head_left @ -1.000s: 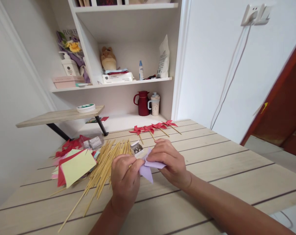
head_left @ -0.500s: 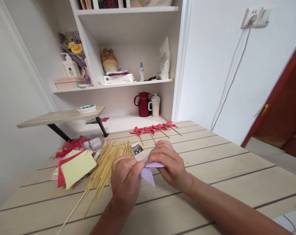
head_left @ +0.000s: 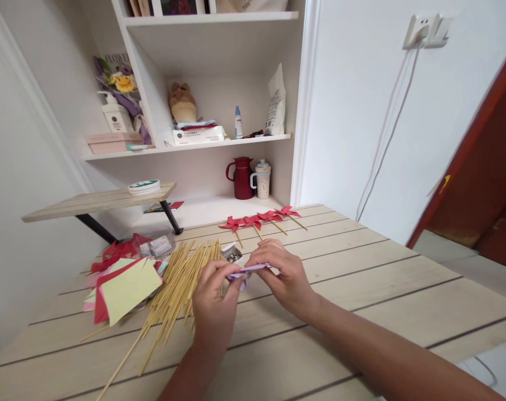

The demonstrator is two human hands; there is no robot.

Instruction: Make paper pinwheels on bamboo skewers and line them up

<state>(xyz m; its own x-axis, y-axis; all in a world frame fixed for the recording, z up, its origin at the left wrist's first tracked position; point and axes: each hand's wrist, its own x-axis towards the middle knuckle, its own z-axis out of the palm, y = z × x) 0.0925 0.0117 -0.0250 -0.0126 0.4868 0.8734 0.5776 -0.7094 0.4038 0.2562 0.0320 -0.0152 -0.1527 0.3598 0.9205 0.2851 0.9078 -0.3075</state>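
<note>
A piece of purple paper [head_left: 248,269], seen nearly edge-on, is held above the table between both hands. My left hand [head_left: 216,298] pinches its left end between thumb and fingers. At the other end, my right hand [head_left: 284,278] grips the paper with thumb below and fingers on top. Part of the paper hangs beneath, mostly hidden by the fingers. Just beyond the hands stands a small open box [head_left: 232,253] of shiny metal pieces. Thin wooden sticks [head_left: 180,289] lie in a heap beside my left hand.
Several red paper pinwheels [head_left: 251,221] on sticks lie along the table's back edge. Coloured paper sheets [head_left: 130,289] are stacked at the left, near a clear plastic bag [head_left: 159,245]. A small raised stand [head_left: 98,201] sits behind them. A red jug [head_left: 242,178] occupies the shelf.
Both hands have tilted the purple paper, so its hanging point no longer shows and it appears edge-on. The whole view has shifted slightly.
</note>
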